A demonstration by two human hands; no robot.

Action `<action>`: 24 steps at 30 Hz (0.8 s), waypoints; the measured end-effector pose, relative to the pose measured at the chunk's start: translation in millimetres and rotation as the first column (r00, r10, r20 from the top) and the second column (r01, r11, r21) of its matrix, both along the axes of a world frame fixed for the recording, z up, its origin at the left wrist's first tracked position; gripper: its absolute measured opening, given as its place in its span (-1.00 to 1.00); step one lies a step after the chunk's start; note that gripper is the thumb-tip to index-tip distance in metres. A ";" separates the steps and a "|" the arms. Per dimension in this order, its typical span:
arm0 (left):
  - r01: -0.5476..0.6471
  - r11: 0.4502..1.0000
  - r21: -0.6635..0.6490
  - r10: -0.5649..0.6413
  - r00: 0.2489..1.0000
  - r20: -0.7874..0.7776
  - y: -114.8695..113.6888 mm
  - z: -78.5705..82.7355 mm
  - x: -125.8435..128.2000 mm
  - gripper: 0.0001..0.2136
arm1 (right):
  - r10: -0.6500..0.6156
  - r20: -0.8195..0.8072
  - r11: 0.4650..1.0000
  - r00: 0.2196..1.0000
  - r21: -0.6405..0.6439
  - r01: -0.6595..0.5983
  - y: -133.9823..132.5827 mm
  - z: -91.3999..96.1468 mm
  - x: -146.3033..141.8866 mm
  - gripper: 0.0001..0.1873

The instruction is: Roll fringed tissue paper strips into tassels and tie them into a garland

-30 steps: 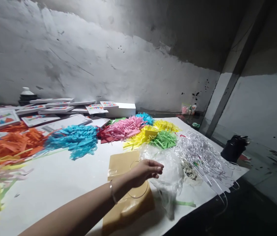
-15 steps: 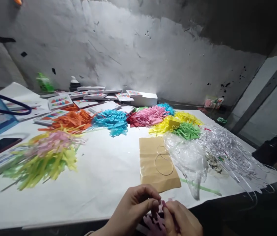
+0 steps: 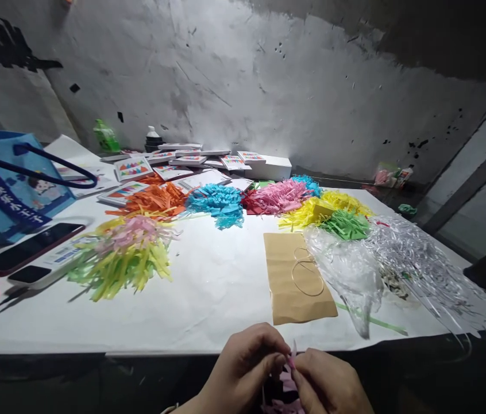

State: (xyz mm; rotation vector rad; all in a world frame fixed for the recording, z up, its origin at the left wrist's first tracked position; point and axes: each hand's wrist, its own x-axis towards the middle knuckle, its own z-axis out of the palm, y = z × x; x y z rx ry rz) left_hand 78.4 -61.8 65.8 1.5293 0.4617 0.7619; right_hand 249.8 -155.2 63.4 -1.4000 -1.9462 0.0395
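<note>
At the table's front edge, my left hand (image 3: pixel 249 365) and my right hand (image 3: pixel 331 382) meet, thumbs and fingers pinched on a pink paper tassel (image 3: pixel 288 382). Its narrow twisted top sticks up between my fingertips, and its cut strips hang below, partly hidden by my hands. Just beyond my hands lies a brown paper sheet (image 3: pixel 294 310) with a loop of thin cord (image 3: pixel 307 294) on it. A crumpled clear plastic bag (image 3: pixel 348 270) overlaps the sheet's right side.
Fringed paper bundles line the table (image 3: pixel 208 310): orange (image 3: pixel 157 198), blue (image 3: pixel 215 201), pink (image 3: pixel 280 197), yellow (image 3: pixel 342 201), green (image 3: pixel 346 224). White ribbons (image 3: pixel 419 259) spread right. At left are a pink-yellow tassel pile (image 3: pixel 131 259), a phone (image 3: pixel 31 247), a power bank (image 3: pixel 49 264) and a blue bag (image 3: pixel 14 190).
My view has turned left, so the blue bag and phone show more fully. Both hands stay together on the pink tassel, whose top now stands up between the fingertips.
</note>
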 end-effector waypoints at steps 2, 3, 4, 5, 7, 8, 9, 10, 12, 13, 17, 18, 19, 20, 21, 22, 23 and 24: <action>0.011 0.998 0.061 -0.011 1.000 -0.006 -0.2 -0.8 -1.4 -0.75 | 0.038 0.073 0.999 0.997 -0.028 -0.036 -1.0 4.3 2.7 -0.75; 0.015 0.996 0.085 -0.014 1.000 -0.011 -0.2 -1.1 -1.8 -0.74 | 0.061 0.113 0.998 0.992 -0.027 -0.058 -1.0 5.7 3.6 -0.74; 0.017 0.994 0.107 -0.015 1.000 -0.020 -0.1 -1.1 -2.3 -0.74 | 0.077 0.150 0.997 0.986 -0.009 -0.077 -0.7 6.7 4.2 -0.74; 0.021 0.992 0.127 -0.017 0.999 -0.029 0.0 -1.0 -2.9 -0.73 | 0.084 0.185 0.996 0.979 0.020 -0.089 -0.1 7.1 4.7 -0.74; 0.036 0.984 0.172 -0.029 0.999 -0.043 0.7 -0.2 -4.7 -0.73 | 0.081 0.238 0.991 0.968 0.087 -0.105 0.9 6.6 5.5 -0.76; 0.048 0.979 0.198 -0.039 0.998 -0.049 1.2 0.5 -5.9 -0.73 | 0.078 0.250 0.988 0.965 0.109 -0.108 1.2 5.7 5.8 -0.77; 0.060 0.972 0.225 -0.050 0.997 -0.050 1.9 1.2 -7.1 -0.73 | 0.077 0.252 0.988 0.965 0.109 -0.108 1.1 4.1 5.8 -0.79; 0.076 0.966 0.248 -0.066 0.997 -0.049 2.6 1.8 -8.1 -0.74 | 0.075 0.243 0.991 0.967 0.093 -0.100 0.8 2.0 5.3 -0.80; 0.102 0.953 0.284 -0.094 0.995 -0.040 3.9 1.9 -9.3 -0.78 | 0.046 0.200 0.995 0.979 0.072 -0.061 -0.3 -4.0 2.9 -0.78; 0.103 0.948 0.301 -0.099 0.995 -0.028 4.3 1.2 -9.4 -0.81 | 0.011 0.179 0.996 0.984 0.084 -0.027 -0.8 -7.7 0.9 -0.76; 0.054 0.920 0.387 -0.077 0.996 0.045 4.2 -4.1 -7.6 -0.89 | -0.099 0.165 0.973 0.981 0.224 0.061 -0.3 -22.2 -9.2 -0.69; 0.049 0.916 0.399 -0.074 0.996 0.047 3.9 -4.7 -7.3 -0.88 | -0.113 0.145 0.963 0.983 0.258 0.073 0.3 -24.7 -11.2 -0.69; 0.052 0.913 0.405 -0.074 0.997 0.038 3.5 -4.8 -7.2 -0.87 | -0.114 0.129 0.960 0.985 0.270 0.076 0.9 -26.8 -12.7 -0.69; 0.055 0.913 0.404 -0.070 0.997 0.022 3.2 -4.1 -7.3 -0.86 | -0.106 0.120 0.962 0.987 0.262 0.071 1.4 -28.4 -13.8 -0.71; 0.064 0.915 0.398 -0.069 0.998 -0.002 2.8 -3.0 -7.7 -0.85 | -0.093 0.112 0.968 0.989 0.244 0.063 1.8 -29.7 -14.5 -0.72; 0.077 0.918 0.389 -0.073 0.997 -0.025 2.5 -1.6 -8.4 -0.85 | -0.083 0.095 0.971 0.992 0.232 0.059 1.9 -30.7 -14.9 -0.74; 0.087 0.922 0.377 -0.078 0.996 -0.039 2.2 -0.4 -9.3 -0.85 | -0.077 0.070 0.973 0.995 0.222 0.060 1.9 -31.5 -15.1 -0.75; 0.096 0.927 0.363 -0.084 0.995 -0.049 1.9 0.5 -10.2 -0.85 | -0.076 0.036 0.974 0.997 0.218 0.066 1.7 -32.1 -15.0 -0.75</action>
